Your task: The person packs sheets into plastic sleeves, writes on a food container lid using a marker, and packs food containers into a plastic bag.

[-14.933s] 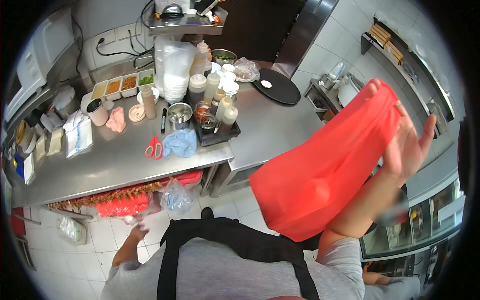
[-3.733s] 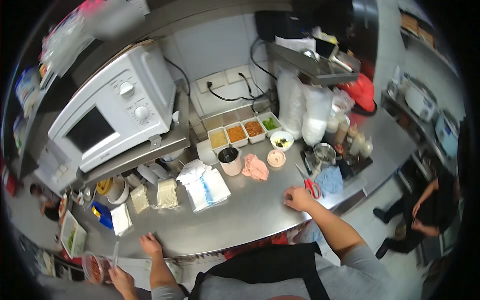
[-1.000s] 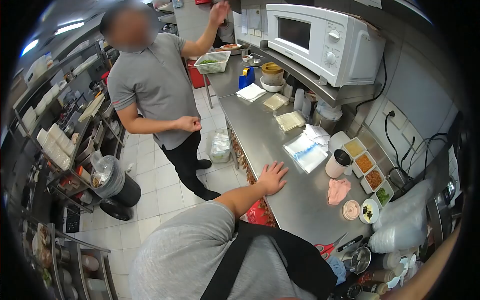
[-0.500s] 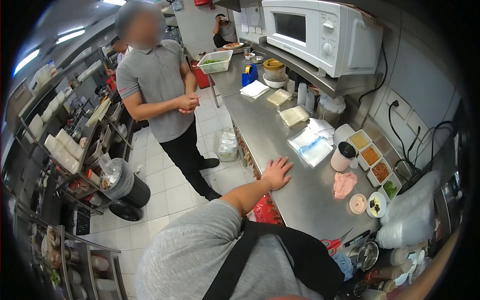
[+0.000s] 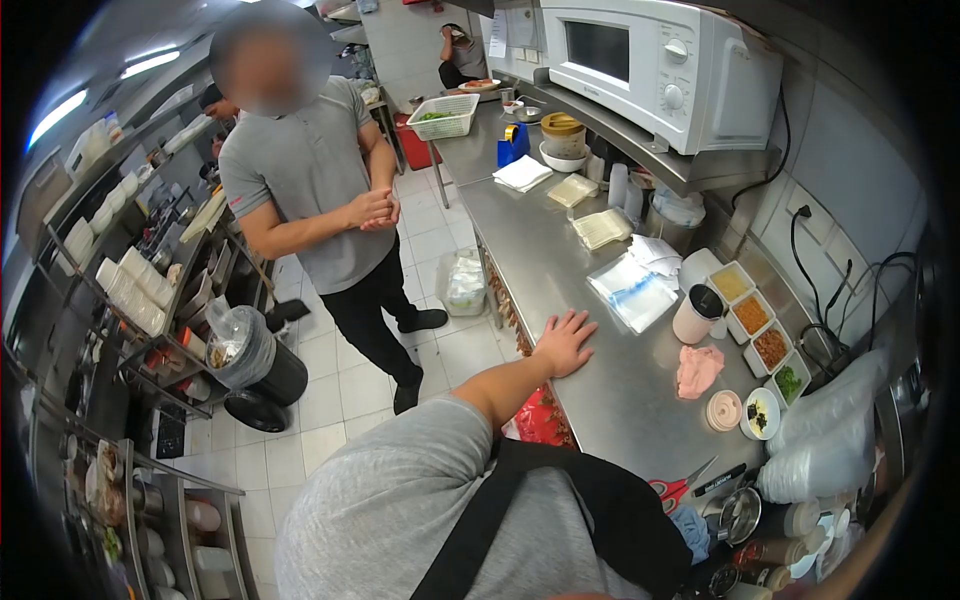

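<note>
My left hand [image 5: 566, 343] rests flat on the steel counter [image 5: 610, 400] near its front edge, fingers spread and nothing held. Closest to it, further back, lie white sheets or packets with a blue mark [image 5: 632, 292]. To the right are a pink cup with a dark top [image 5: 697, 315], a crumpled pink cloth [image 5: 699, 371] and a small round pink container [image 5: 724, 410]. My right forearm shows at the lower right edge, but the right hand itself is out of sight.
White tubs of chopped food [image 5: 770, 347] line the wall beside stacked plastic lids or cups [image 5: 815, 440]. Red scissors [image 5: 672, 490] lie near my body. A microwave [image 5: 655, 75] sits on the shelf above. A co-worker [image 5: 310, 190] stands across the counter corner, hands clasped, beside a bin [image 5: 265, 370].
The view has shifted slightly, so the counter items appear a little further right. My left hand stays flat on the counter. The co-worker's stance has changed slightly, hands still clasped.
</note>
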### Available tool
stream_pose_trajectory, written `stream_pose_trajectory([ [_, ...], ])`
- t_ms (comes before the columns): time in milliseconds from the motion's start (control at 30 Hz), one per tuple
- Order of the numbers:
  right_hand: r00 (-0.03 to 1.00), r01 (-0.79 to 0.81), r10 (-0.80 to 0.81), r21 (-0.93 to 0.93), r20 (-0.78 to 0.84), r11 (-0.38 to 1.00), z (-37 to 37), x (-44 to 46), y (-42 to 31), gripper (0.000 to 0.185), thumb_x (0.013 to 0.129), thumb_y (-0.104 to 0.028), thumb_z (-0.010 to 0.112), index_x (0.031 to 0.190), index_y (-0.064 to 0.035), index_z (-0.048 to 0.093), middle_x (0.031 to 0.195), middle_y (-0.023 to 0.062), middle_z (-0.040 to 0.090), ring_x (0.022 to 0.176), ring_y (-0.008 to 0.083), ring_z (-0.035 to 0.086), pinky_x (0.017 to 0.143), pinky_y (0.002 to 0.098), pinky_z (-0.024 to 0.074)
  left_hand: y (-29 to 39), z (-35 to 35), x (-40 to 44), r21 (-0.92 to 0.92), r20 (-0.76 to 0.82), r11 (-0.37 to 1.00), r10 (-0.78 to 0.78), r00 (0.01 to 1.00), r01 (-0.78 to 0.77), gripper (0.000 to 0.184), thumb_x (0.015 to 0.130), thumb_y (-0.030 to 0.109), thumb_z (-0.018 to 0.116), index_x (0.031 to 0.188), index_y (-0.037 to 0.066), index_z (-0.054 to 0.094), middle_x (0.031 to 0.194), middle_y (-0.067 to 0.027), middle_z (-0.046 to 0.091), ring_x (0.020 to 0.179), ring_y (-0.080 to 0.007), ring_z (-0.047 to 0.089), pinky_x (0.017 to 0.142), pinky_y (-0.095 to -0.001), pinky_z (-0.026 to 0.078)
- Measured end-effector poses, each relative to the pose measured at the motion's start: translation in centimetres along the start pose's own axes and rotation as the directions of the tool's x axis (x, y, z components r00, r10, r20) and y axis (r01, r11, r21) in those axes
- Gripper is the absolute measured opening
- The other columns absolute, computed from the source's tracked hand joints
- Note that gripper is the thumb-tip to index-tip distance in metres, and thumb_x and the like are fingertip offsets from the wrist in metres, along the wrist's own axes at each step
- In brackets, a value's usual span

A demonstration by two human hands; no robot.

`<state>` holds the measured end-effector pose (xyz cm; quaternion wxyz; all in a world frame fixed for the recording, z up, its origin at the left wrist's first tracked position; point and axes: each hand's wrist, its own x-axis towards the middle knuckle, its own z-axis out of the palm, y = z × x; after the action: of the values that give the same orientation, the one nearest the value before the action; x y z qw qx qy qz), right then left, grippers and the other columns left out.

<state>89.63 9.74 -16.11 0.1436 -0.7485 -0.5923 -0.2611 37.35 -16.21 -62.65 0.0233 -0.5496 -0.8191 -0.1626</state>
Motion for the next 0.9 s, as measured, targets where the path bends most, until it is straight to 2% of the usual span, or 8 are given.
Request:
stream_pose_trajectory([
  [433,1.0,-0.004,0.004,-0.019,-0.003,1.0,3.7,4.3,3.0,0.036,0.085,-0.028,0.051,0.095,0.0007,0.07,0.107,0.0228,0.065,0.1,0.037,0.063,0.085,0.0426,0.0511,-0.4,0.2,0.2,0.004,0.029,1.0,-0.001,1.0,0.001,0.058,0.088,0.041,0.051,0.14,0.018,0.039,0.149,-0.0109,0.03,0.139,-0.0316,0.025,0.11,-0.0538,0.021],
  [467,0.999,0.026,-0.027,-0.028,-0.026,0.999,6.4,6.9,5.8,0.033,0.086,-0.026,0.05,0.1,-0.0015,0.068,0.105,0.0235,0.064,0.099,0.0387,0.062,0.084,0.0436,0.0505,-0.8,0.7,0.4,-0.011,0.001,1.0,0.018,1.0,-0.018,0.057,0.087,0.039,0.052,0.139,0.018,0.04,0.148,-0.0118,0.031,0.138,-0.0319,0.027,0.109,-0.0547,0.022],
  [567,0.879,0.432,-0.463,-0.22,-0.115,0.875,15.0,17.4,9.4,0.032,0.088,-0.018,0.048,0.115,-0.0082,0.063,0.1,0.0257,0.063,0.095,0.0438,0.06,0.083,0.0468,0.049,-0.9,0.5,0.4,-0.058,-0.104,0.994,0.089,0.991,-0.096,0.055,0.083,0.032,0.058,0.135,0.017,0.046,0.141,-0.0149,0.039,0.132,-0.0324,0.034,0.105,-0.0537,0.027],
  [667,0.963,0.185,-0.178,0.018,-0.204,0.983,8.2,8.9,7.4,0.031,0.088,-0.022,0.045,0.097,-0.0022,0.066,0.104,0.0228,0.063,0.098,0.0382,0.061,0.083,0.047,0.0493,-1.4,1.1,0.7,-0.074,-0.068,0.993,0.088,0.994,-0.093,0.057,0.083,0.032,0.058,0.136,0.017,0.045,0.145,-0.015,0.036,0.134,-0.0329,0.032,0.108,-0.0513,0.024],
  [733,0.989,-0.041,0.06,0.139,-0.132,0.989,6.0,6.3,6.1,0.032,0.088,-0.026,0.044,0.107,-0.0141,0.067,0.115,0.0155,0.062,0.107,0.0364,0.059,0.091,0.0443,0.0471,-1.4,1.2,0.8,-0.054,-0.07,0.994,0.092,0.993,-0.096,0.058,0.082,0.031,0.06,0.136,0.017,0.045,0.143,-0.0139,0.039,0.134,-0.0324,0.032,0.108,-0.0511,0.023],
  [767,0.949,-0.24,0.294,0.338,-0.118,0.91,5.7,5.5,5.6,0.032,0.087,-0.027,0.046,0.11,-0.0195,0.067,0.119,0.0119,0.061,0.112,0.0339,0.057,0.095,0.0424,0.0454,-1.3,1.4,0.7,-0.024,-0.075,0.996,0.081,0.994,-0.083,0.058,0.082,0.032,0.06,0.136,0.018,0.045,0.143,-0.0122,0.039,0.135,-0.0315,0.032,0.109,-0.051,0.022],
  [833,0.926,-0.279,0.371,0.535,-0.07,0.797,2.5,1.5,4.1,0.036,0.087,-0.025,0.05,0.12,-0.0209,0.063,0.126,0.0131,0.058,0.118,0.0321,0.055,0.096,0.0416,0.0452,-0.4,0.8,0.6,-0.006,-0.044,0.998,0.055,0.997,-0.056,0.056,0.083,0.033,0.057,0.136,0.018,0.045,0.145,-0.0107,0.037,0.136,-0.0307,0.029,0.109,-0.051,0.021],
  [900,0.881,-0.267,0.442,0.595,-0.166,0.758,2.2,1.0,3.8,0.034,0.083,-0.024,0.056,0.117,-0.0254,0.062,0.115,0.0091,0.065,0.11,0.0275,0.061,0.091,0.0384,0.0481,-0.4,0.8,0.8,-0.006,-0.039,0.998,0.062,0.997,-0.062,0.056,0.084,0.032,0.056,0.136,0.018,0.045,0.145,-0.0107,0.036,0.136,-0.0308,0.029,0.109,-0.0509,0.021],
])
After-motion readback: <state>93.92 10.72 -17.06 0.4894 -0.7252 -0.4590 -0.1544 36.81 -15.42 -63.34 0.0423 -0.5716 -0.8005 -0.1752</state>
